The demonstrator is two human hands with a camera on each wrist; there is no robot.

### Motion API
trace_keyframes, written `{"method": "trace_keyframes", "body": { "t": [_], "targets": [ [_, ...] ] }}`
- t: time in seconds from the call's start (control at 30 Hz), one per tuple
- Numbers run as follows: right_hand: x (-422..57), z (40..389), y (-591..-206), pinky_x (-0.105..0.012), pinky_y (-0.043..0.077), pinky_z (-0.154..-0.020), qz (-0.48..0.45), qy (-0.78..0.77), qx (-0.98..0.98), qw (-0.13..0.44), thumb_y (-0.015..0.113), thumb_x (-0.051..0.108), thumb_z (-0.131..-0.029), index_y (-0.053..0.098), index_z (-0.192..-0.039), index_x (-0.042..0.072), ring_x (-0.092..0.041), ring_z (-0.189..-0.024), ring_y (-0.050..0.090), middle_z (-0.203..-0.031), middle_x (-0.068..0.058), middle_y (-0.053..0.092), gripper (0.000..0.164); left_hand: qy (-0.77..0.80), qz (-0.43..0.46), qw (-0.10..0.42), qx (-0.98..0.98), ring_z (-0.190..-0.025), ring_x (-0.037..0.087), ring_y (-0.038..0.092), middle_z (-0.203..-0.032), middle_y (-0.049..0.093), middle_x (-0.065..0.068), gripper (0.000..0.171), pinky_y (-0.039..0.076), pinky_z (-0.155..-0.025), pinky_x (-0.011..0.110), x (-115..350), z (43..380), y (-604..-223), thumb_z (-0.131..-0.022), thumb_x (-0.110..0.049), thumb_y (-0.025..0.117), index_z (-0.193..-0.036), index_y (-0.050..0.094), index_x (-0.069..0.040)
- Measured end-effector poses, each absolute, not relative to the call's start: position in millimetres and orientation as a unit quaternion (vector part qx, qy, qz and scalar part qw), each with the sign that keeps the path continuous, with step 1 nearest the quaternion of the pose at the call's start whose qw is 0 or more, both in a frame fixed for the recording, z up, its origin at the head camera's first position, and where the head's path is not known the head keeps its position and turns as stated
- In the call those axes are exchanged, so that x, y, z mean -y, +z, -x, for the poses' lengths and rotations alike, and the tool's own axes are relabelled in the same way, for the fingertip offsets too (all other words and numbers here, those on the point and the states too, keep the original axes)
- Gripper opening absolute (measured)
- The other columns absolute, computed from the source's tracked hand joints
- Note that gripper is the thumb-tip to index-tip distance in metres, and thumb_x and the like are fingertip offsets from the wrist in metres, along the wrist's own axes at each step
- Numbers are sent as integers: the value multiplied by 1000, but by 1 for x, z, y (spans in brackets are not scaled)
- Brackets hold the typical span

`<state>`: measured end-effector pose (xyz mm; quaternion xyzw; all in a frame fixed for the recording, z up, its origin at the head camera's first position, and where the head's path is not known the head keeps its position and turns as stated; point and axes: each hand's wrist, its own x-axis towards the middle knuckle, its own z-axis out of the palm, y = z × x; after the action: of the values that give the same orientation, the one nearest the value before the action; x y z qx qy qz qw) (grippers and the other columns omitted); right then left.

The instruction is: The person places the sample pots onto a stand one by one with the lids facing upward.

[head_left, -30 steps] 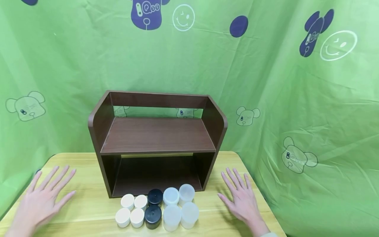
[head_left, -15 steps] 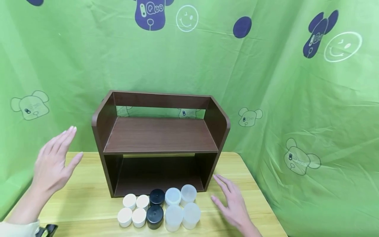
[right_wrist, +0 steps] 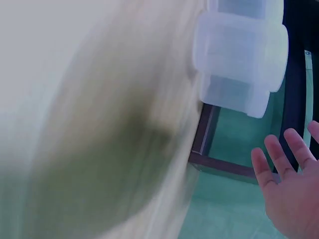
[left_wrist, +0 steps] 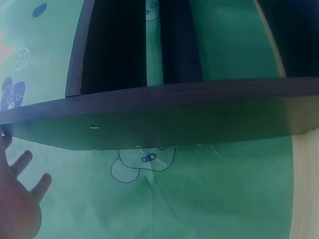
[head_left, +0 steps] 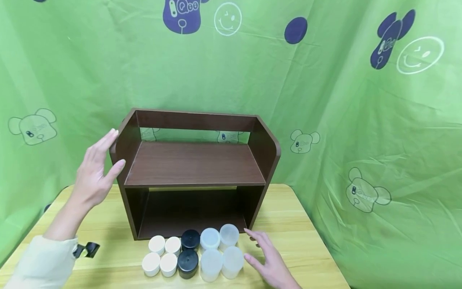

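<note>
My left hand (head_left: pixel 94 173) is raised beside the left side panel of a dark brown two-tier shelf (head_left: pixel 195 164), fingertips right at the panel's edge and thumb apart. In the left wrist view its fingers (left_wrist: pixel 21 163) are spread below that panel. My right hand (head_left: pixel 268 257), relaxed and holding nothing, is just right of the translucent lidded jars (head_left: pixel 232 261). Those jars appear above the spread fingers (right_wrist: pixel 279 157) in the right wrist view. Left of them stand two black-lidded jars (head_left: pixel 187 261), then several small white jars (head_left: pixel 151 263), all grouped in two rows before the shelf.
The shelf stands on a light wood table (head_left: pixel 296 224); both its tiers are bare. A green printed curtain (head_left: pixel 343 120) hangs behind and along both sides. A small black item (head_left: pixel 86 250) is fixed at the left sleeve's cuff.
My left hand has risen from the table's left side and moved right to the shelf panel. My right hand has moved left toward the translucent jars. Jars and shelf stay put.
</note>
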<state>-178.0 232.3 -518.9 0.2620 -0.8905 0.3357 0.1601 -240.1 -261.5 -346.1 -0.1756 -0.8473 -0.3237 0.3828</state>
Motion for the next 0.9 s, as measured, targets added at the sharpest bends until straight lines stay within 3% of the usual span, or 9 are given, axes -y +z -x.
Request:
{"method": "trace_keyframes", "body": {
  "t": [0.17,0.4,0.5,0.63,0.9],
  "targets": [
    [-228,178,-528,-37,57,-91,-281,361,881,123,79,27,-90,56,-147,14,-18,-118,60,-136,4,59,62,-338,189,398,832,-148,38,35,-168,35,5,61,32,-118,52,260,248,-343,-102,-23,53,-160,38,-22],
    [-223,179,-533,-41,58,-92,-283,368,882,80,81,37,-88,57,-144,13,-20,-114,62,-134,-2,61,65,-350,211,422,809,-149,13,36,-163,41,7,53,28,-115,16,261,256,-345,-102,-15,55,-154,46,-15],
    [-221,179,-536,-42,58,-93,-288,360,884,75,81,39,-88,59,-141,15,-16,-111,61,-133,1,62,63,-356,225,436,795,-150,9,35,-161,42,12,52,27,-118,15,260,260,-350,-101,-12,55,-151,46,-9],
    [-218,180,-543,-39,58,-93,-295,347,888,68,81,42,-88,60,-139,17,-9,-110,60,-130,9,61,61,-360,241,463,773,-150,13,36,-157,44,19,50,26,-123,21,257,264,-355,-98,-8,55,-147,47,-2],
    [-217,184,-545,-42,58,-95,-278,343,896,35,77,50,-89,59,-140,19,-8,-111,61,-128,11,63,62,-365,251,483,755,-149,12,38,-151,47,25,50,27,-124,23,254,267,-355,-93,-2,56,-142,49,2]
  ]
}}
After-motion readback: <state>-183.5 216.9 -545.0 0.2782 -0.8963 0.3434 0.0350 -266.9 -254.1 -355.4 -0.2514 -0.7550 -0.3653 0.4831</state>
